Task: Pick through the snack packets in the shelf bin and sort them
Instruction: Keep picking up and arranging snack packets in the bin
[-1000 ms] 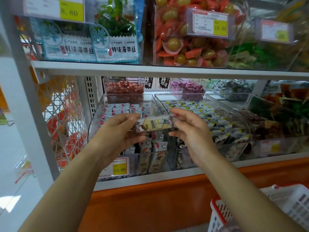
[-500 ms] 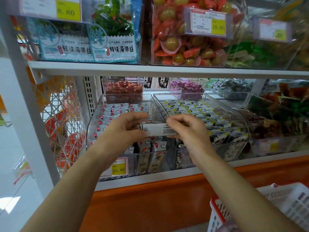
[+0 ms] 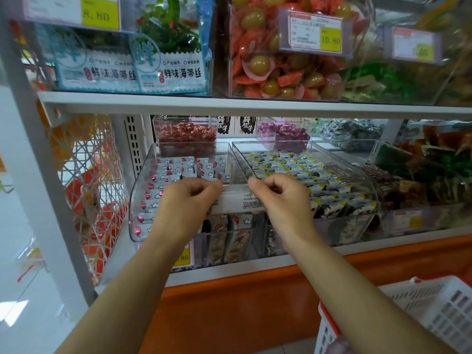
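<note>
Two hands share one snack packet (image 3: 235, 202) in the head view. The left hand (image 3: 187, 203) pinches its left end and the right hand (image 3: 283, 200) pinches its right end, with the fingers of both curled over the top edge. The packet is held level in the air, its pale printed side toward the camera. It sits just in front of the seam where the left bin (image 3: 139, 200) and the right bin (image 3: 362, 175) meet, touching neither as far as I can tell.

The left bin holds rows of small packets with red marks, and the right bin holds similar ones with yellow corners. Both sets lie flat and fairly orderly.

The packet looks light and thin. It is probably a glossy film wrapper, so it will be slippery and bend easily if squeezed in the middle. The sealed ends are the best places to hold it, which is where both hands have it now. A light pinch should be enough, and one hand could probably carry it alone.

A white basket with a red rim (image 3: 439, 310) sits low on the right, well away from the hands.
</note>
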A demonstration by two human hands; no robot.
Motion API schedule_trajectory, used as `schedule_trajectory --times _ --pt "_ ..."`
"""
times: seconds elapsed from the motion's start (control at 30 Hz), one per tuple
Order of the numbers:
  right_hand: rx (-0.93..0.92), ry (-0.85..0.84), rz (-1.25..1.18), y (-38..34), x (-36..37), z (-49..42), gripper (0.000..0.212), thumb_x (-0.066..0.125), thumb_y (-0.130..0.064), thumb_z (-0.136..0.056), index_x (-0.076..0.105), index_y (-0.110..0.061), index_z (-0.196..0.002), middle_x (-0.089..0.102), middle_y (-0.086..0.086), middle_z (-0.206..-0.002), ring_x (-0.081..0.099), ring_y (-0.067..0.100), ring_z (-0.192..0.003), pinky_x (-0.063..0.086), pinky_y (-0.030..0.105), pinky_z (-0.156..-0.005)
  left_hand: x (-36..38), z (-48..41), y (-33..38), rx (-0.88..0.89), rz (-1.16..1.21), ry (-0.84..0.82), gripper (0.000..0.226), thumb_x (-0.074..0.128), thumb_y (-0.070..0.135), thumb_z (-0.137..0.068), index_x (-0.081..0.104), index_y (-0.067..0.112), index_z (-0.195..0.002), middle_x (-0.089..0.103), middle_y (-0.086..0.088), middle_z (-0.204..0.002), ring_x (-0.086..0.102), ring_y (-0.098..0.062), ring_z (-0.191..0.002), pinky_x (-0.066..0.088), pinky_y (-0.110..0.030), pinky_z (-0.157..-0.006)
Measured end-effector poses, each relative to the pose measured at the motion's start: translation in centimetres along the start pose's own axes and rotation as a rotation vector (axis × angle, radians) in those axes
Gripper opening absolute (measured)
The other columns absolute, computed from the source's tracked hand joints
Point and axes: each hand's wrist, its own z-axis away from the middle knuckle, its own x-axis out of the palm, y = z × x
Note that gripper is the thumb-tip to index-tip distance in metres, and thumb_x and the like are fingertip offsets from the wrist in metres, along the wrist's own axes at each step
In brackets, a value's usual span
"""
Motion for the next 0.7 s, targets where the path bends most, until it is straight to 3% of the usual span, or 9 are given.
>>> schedule_trajectory --times 0.03,0.1,0.2,0.27,0.33,0.47,0.53,0.6,0.7 --pt "-0.002 -0.029 0.005 0.0 -0.1 0.0 0.023 0.065 -0.022 -0.087 0.062 -0.010 -0.067 0.058 -0.002 -0.065 0.053 0.007 -0.063 0.044 0.026 -0.065 0.0 -0.1 -0.1 0.007 -0.009 0.017 0.022 0.059 0.023 -0.089 0.071 0.015 -0.072 0.068 -0.010 -0.078 0.065 -0.029 -0.076 0.058 -0.036 -0.066" --pt "0.016 -0.134 -0.054 -0.2 -0.4 0.0 0.006 0.065 -0.023 -0.086 0.069 -0.020 -0.083 0.066 -0.007 -0.081 0.061 0.002 -0.077 0.050 0.023 -0.074 -0.3 -0.4 -0.3 -0.002 0.041 0.055 0.025 0.058 0.022 -0.090 0.069 0.010 -0.071 0.066 -0.014 -0.078 0.066 -0.030 -0.073 0.056 -0.024 -0.053" --pt "0.004 -0.304 -0.044 -0.2 -1.1 -0.4 0.032 0.069 -0.016 -0.083 0.064 -0.030 -0.111 0.064 -0.008 -0.114 0.060 0.009 -0.107 0.049 0.029 -0.093 -0.5 -1.0 -0.2 -0.082 0.201 0.088 0.026 0.058 0.018 -0.091 0.066 0.007 -0.070 0.064 -0.008 -0.081 0.068 -0.017 -0.064 0.053 -0.017 -0.051" --pt "-0.046 -0.289 -0.028 -0.4 -1.3 -0.8 0.036 0.069 -0.010 -0.082 0.062 -0.031 -0.110 0.065 -0.009 -0.112 0.061 0.012 -0.104 0.051 0.026 -0.088 -0.6 -1.3 -0.2 -0.110 0.263 0.072 0.024 0.056 0.021 -0.092 0.066 0.007 -0.075 0.065 -0.008 -0.084 0.068 -0.011 -0.062 0.054 -0.017 -0.053" --pt "-0.040 -0.178 -0.083 -0.5 -1.3 -1.0 0.028 0.069 -0.011 -0.082 0.062 -0.032 -0.100 0.067 -0.007 -0.098 0.066 0.015 -0.090 0.055 0.022 -0.075 -0.6 -1.6 -0.3 -0.078 0.247 0.051 0.022 0.051 0.025 -0.095 0.065 0.009 -0.089 0.067 -0.006 -0.089 0.069 -0.013 -0.074 0.054 -0.017 -0.057" --pt "0.021 0.049 -0.097 -0.4 -1.5 -1.8 0.018 0.069 -0.022 -0.083 0.062 -0.021 -0.099 0.067 0.006 -0.096 0.065 0.025 -0.092 0.053 0.045 -0.085 -0.5 -2.7 -1.0 0.164 -0.239 0.148 0.027 0.048 0.022 -0.096 0.060 0.013 -0.118 0.061 0.009 -0.097 0.060 -0.013 -0.088 0.042 -0.013 -0.063" --pt "0.015 0.090 -0.082 -0.4 -1.5 -2.1 0.014 0.068 -0.022 -0.084 0.062 -0.019 -0.095 0.066 0.011 -0.093 0.064 0.027 -0.089 0.052 0.049 -0.083 -0.2 -3.2 -1.4 0.251 -0.393 0.137 0.023 0.050 0.015 -0.095 0.066 0.008 -0.109 0.062 0.004 -0.096 0.057 -0.014 -0.088 0.042 -0.016 -0.068" --pt "-0.009 0.103 -0.035 -0.2 -1.4 -2.3 0.008 0.067 -0.023 -0.085 0.061 -0.021 -0.091 0.065 0.010 -0.091 0.063 0.025 -0.086 0.052 0.049 -0.082 0.2 -3.9 -1.8 0.310 -0.535 0.091 0.022 0.052 0.013 -0.093 0.070 0.000 -0.092 0.068 -0.009 -0.091 0.059 -0.026 -0.087 0.047 -0.030 -0.078" --pt "-0.034 0.112 0.019 0.1 -1.1 -2.8 0.009 0.066 -0.026 -0.086 0.058 -0.029 -0.089 0.065 0.004 -0.091 0.062 0.021 -0.087 0.052 0.044 -0.083 1.1 -5.0 -2.1 0.276 -0.713 -0.009 0.025 0.056 0.025 -0.092 0.069 0.008 -0.079 0.064 -0.010 -0.090 0.056 -0.032 -0.091 0.046 -0.043 -0.085"
